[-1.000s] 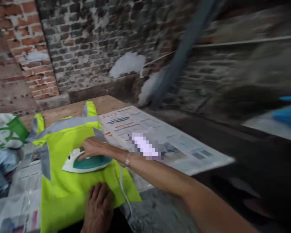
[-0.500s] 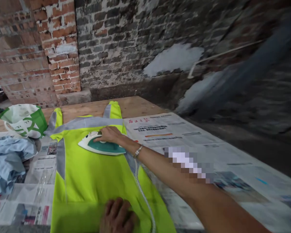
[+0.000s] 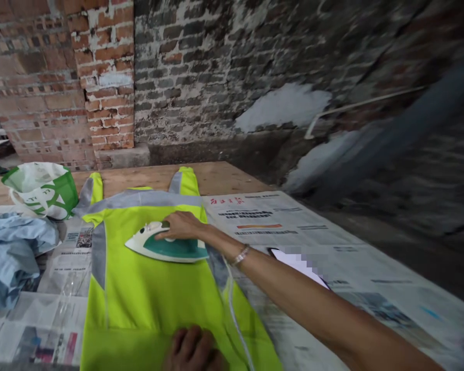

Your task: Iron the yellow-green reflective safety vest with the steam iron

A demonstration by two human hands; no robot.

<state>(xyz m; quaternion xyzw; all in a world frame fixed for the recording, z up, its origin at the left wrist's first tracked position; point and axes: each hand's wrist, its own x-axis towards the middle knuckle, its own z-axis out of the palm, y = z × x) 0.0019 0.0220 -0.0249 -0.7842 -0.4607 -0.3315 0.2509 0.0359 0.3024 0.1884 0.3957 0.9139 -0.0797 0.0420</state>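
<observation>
A fluorescent yellow high-visibility shirt (image 3: 150, 299) with grey bands lies spread out, its sleeves pointing away from me. On its upper part rests a white and green clothes iron (image 3: 174, 247), tip to the left. My right hand (image 3: 185, 225) is closed around the iron's handle, and a silver band circles that wrist. The pale cord (image 3: 234, 309) runs from behind the iron down across the shirt to the bottom edge. At the bottom, my left hand (image 3: 195, 350) has its fingers curled together on the shirt's lower part; the fingertips are partly hidden.
Newspaper (image 3: 251, 216) covers much of the wooden table (image 3: 216, 175). Crumpled light blue cloth (image 3: 15, 252) and a green and white bag (image 3: 42, 190) lie on the left. A dark-edged white object (image 3: 297, 265), partly pixelated, sits beyond my right forearm. A brick wall (image 3: 178, 77) stands behind.
The iron, with my right hand on it, has shifted slightly right and nearer to me on the shirt. My left hand stays at the bottom. The view has tilted a little.
</observation>
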